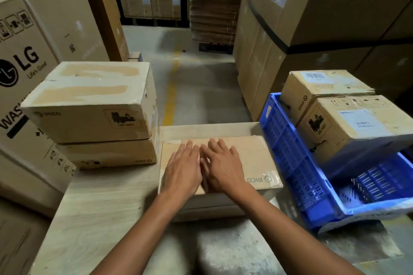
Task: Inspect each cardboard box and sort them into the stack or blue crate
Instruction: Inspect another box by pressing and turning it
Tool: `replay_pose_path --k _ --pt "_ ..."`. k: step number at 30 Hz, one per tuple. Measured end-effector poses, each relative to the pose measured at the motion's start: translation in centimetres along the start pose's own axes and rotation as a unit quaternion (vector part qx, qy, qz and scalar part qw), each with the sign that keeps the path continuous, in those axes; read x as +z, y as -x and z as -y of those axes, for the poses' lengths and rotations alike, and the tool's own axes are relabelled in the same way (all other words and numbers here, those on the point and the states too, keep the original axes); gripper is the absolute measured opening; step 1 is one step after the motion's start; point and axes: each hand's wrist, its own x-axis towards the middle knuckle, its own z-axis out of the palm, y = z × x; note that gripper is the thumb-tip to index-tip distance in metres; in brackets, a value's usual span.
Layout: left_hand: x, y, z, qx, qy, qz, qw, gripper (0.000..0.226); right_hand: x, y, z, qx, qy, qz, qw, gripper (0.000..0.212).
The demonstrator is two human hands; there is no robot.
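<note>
Cardboard box (pixel 248 158) flat-topped | left hand (pixel 182 168), right hand (pixel 222 168) pressing

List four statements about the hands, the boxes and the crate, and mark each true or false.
1. The left hand and right hand lie flat on the middle box. True.
2. The stack beside it has three boxes. False: it has two.
3. The blue crate holds a near box and a far box. True.
4. The blue crate stands to the left of the hands. False: it stands on their right.
</note>
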Motion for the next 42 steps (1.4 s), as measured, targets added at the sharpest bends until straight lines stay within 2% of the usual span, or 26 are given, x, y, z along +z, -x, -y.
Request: replay_pose_path --k 4,9,17,21,25,27,29,32,34,37,42 --pt "1.1 -0.7 -0.3 -0.016 -0.049 0.025 0.998 0.052 0.4 0.0 -0.4 0.003 0.011 0.019 1.0 0.046" --pt "0.3 -0.8 -2.0 -0.026 -0.06 0.037 0.997 0.052 -1.1 0.1 -1.2 -0.018 0.002 0.036 0.999 0.046" --pt "2.6 -1.9 -8.7 0.089 -0.034 0.055 0.994 0.055 -2.0 2.6 -7.9 0.116 -0.021 0.026 0.993 0.048" --pt "4.2 -2.3 -9.3 0.089 -0.068 0.06 0.992 0.058 -1.1 3.3 -8.9 0.106 0.008 0.037 0.994 0.056" --pt "4.2 -2.4 -8.1 0.115 -0.092 0.06 0.987 0.056 -1.1 3.7 -8.4 0.119 -0.013 0.012 0.993 0.053" --pt "3.7 -2.1 -7.0 0.068 -0.086 0.056 0.992 0.059 -1.0 3.9 -8.2 0.153 -0.024 0.0 0.988 0.053" --pt "2.9 -1.9 -5.1 -0.039 -0.069 0.037 0.996 0.067 -1.2 3.9 -8.0 0.205 -0.05 0.003 0.978 0.059" --pt "1.3 -1.5 -1.5 -0.182 -0.033 0.008 0.983 0.082 -1.7 3.7 -7.8 0.268 -0.115 0.001 0.956 0.078" --pt "0.3 -1.2 0.5 -0.245 0.037 0.004 0.969 0.091 -2.0 3.9 -7.8 0.283 -0.145 -0.018 0.948 0.083" --pt "-0.5 -1.2 1.8 -0.259 0.145 -0.002 0.955 0.095 -2.1 4.5 -7.7 0.283 -0.176 -0.069 0.941 0.079" --pt "-1.3 -0.3 1.7 -0.218 0.193 -0.046 0.956 0.089 -1.7 5.3 -8.0 0.283 -0.222 -0.142 0.922 0.083"
